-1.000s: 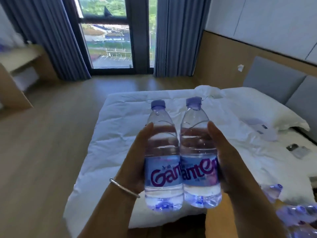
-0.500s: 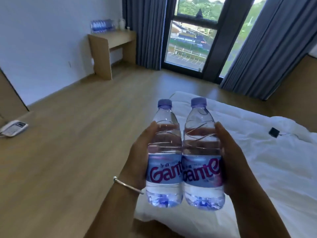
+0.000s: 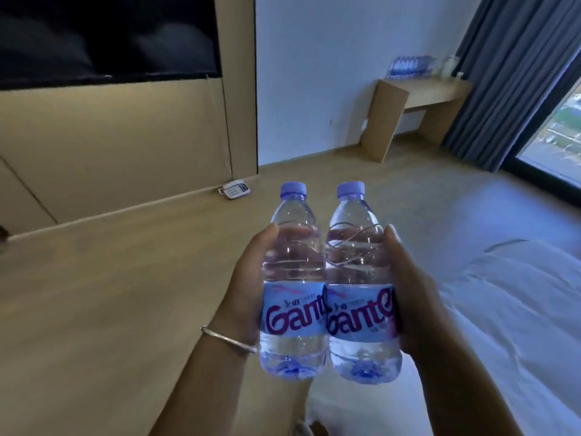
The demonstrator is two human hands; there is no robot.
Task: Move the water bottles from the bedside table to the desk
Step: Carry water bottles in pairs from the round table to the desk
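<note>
Two clear water bottles with lilac caps and blue labels stand upright side by side in front of me, touching each other. My left hand (image 3: 245,287), with a silver bangle on the wrist, grips the left bottle (image 3: 294,284). My right hand (image 3: 412,297) grips the right bottle (image 3: 360,287). The wooden desk (image 3: 418,92) stands far off at the upper right against the white wall, with several more bottles (image 3: 408,66) in a row on its top.
A white bed (image 3: 515,309) fills the lower right. A white telephone (image 3: 235,189) lies on the wooden floor by the wall panel. Dark curtains (image 3: 515,73) and a window (image 3: 559,133) lie right of the desk. A dark screen (image 3: 107,36) hangs at upper left.
My view has swung left from the bed and window toward the wall and desk. Both hands keep the same grip on the two bottles.
</note>
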